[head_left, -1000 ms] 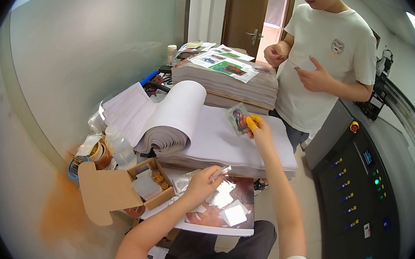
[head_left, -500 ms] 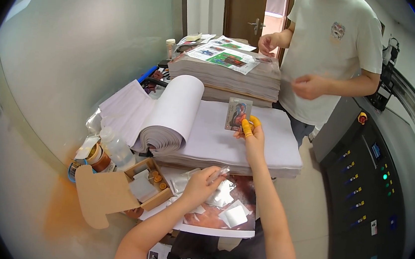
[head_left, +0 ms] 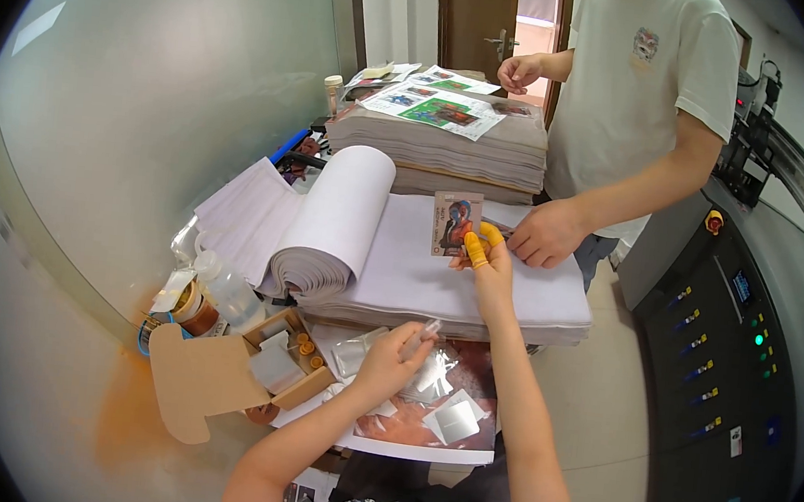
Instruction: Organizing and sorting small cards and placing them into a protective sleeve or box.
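Note:
My right hand (head_left: pixel 491 269), with yellow finger cots on the thumb and a finger, pinches an illustrated card (head_left: pixel 455 219). The card is held upright over the white sheet stack (head_left: pixel 534 288), its picture facing me. Lower and to the left, my left hand (head_left: pixel 392 358) is closed on clear plastic film (head_left: pixel 420 340); how many pieces it holds is hard to tell. Beneath that hand, shiny clear sleeves (head_left: pixel 431 382) and a silvery square piece (head_left: pixel 456 419) lie on a dark reddish printed sheet (head_left: pixel 395 427). Another person's hand (head_left: pixel 549 234) rests just right of the card.
An open cardboard box (head_left: pixel 303 392) holds whitish packets and several yellow finger cots. Behind it are a clear bottle (head_left: pixel 229 288) and a large paper roll (head_left: pixel 333 215). Printed sheets (head_left: pixel 458 116) top the far stack. A dark machine (head_left: pixel 702 348) flanks the right side.
The other person has brought one hand down onto the white stack beside my card. My right hand has shifted the card slightly left and changed its tilt. My left hand has barely moved.

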Demonstrator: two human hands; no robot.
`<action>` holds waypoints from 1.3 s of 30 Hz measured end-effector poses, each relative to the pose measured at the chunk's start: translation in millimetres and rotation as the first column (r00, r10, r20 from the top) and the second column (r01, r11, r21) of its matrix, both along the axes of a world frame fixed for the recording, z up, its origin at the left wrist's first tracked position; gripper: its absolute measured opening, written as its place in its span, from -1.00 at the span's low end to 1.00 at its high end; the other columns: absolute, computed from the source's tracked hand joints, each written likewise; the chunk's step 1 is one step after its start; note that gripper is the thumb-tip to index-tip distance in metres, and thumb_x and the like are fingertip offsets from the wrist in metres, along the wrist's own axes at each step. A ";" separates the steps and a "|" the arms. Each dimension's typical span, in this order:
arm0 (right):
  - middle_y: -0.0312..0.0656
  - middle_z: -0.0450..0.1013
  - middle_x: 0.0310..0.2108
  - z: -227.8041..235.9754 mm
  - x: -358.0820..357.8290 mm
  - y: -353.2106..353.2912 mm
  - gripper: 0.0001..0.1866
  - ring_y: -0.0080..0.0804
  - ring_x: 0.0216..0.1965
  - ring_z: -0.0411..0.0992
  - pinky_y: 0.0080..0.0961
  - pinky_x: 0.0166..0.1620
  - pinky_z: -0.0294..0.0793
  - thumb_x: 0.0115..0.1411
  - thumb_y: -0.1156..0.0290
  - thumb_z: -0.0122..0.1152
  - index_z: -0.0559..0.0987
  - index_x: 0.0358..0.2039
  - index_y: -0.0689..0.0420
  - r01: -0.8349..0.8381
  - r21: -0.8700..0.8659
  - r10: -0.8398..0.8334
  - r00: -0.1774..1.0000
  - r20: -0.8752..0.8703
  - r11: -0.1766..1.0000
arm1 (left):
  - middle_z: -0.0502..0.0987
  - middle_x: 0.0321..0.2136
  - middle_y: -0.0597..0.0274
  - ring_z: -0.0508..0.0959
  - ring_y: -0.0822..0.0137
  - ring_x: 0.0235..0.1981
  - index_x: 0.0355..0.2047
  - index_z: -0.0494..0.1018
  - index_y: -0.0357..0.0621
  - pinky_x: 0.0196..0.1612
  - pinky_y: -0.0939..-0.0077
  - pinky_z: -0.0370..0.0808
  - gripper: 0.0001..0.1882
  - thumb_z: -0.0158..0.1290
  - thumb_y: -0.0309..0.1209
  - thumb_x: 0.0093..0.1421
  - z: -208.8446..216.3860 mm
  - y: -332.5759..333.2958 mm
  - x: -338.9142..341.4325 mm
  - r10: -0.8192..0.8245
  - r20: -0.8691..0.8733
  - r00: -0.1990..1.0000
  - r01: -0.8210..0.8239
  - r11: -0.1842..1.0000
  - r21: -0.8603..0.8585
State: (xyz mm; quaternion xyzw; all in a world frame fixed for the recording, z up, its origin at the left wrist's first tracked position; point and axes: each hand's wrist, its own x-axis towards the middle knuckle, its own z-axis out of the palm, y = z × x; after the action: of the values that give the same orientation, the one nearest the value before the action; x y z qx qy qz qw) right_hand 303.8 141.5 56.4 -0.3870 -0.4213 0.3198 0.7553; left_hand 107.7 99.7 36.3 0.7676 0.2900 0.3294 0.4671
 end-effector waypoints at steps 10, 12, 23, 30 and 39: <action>-0.26 0.41 -0.44 -3.3 0.6 0.2 -0.69 -0.55 -0.52 0.41 -0.69 -0.46 0.34 0.25 0.39 0.03 0.35 -0.04 0.24 -0.030 0.013 0.029 0.999 0.015 0.999 | 0.43 -0.28 0.26 0.40 0.46 -0.36 -0.16 0.34 -0.20 -0.24 0.60 0.34 -0.76 0.03 -0.43 0.16 22.8 -6.6 -2.4 0.142 0.177 0.974 -0.124 0.986 -0.110; -0.26 0.40 -0.45 -2.0 -0.3 -0.1 -0.70 -0.54 -0.52 0.41 -0.66 -0.45 0.34 0.25 0.39 0.03 0.35 -0.05 0.23 -0.045 0.026 0.044 0.999 0.017 0.999 | 0.42 -0.24 0.27 0.38 0.50 -0.41 -0.14 0.32 -0.21 -0.30 0.64 0.33 -0.72 0.05 -0.43 0.16 35.0 0.9 0.4 0.174 0.181 0.968 -0.163 0.984 -0.075; -0.29 0.42 -0.45 5.4 3.6 -9.4 -0.78 -0.55 -0.54 0.39 -0.64 -0.45 0.39 0.23 0.40 0.06 0.44 -0.16 0.22 -0.146 0.056 0.150 0.986 -0.069 0.988 | 0.28 -0.59 0.47 0.15 0.67 -0.68 -0.04 0.32 -0.16 -0.60 0.77 0.12 -0.53 0.13 -0.18 0.14 41.6 78.2 44.9 0.087 0.564 0.821 0.180 0.898 -0.400; -0.34 0.45 -0.50 6.9 -8.3 -10.1 -0.76 -0.65 -0.60 0.34 -0.71 -0.53 0.31 0.23 0.35 0.07 0.49 -0.18 0.24 -0.092 -0.084 0.085 0.993 -0.087 0.992 | 0.29 -0.65 0.54 0.13 0.69 -0.74 -0.25 0.42 -0.14 -0.70 0.75 0.04 -0.76 0.06 -0.24 0.20 30.0 79.0 54.0 0.146 0.620 0.771 0.086 0.941 -0.328; -0.09 0.45 -0.17 40.2 55.0 6.9 -0.60 -0.30 -0.18 0.39 -0.35 -0.23 0.41 0.03 0.14 0.23 0.56 -0.26 0.20 0.744 0.125 -0.157 -0.027 0.987 0.656 | 0.31 -0.68 0.53 0.11 0.69 -0.78 -0.26 0.44 -0.21 -0.73 0.76 0.00 -0.78 0.04 -0.30 0.21 33.8 77.6 53.3 0.135 0.611 0.780 0.126 0.923 -0.365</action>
State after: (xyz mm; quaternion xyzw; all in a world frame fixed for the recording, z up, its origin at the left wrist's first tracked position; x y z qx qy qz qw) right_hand 358.8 148.4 96.6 -0.7761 -0.5451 -0.1940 0.2508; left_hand 161.0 177.3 70.1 0.5063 0.1792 0.5025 0.6775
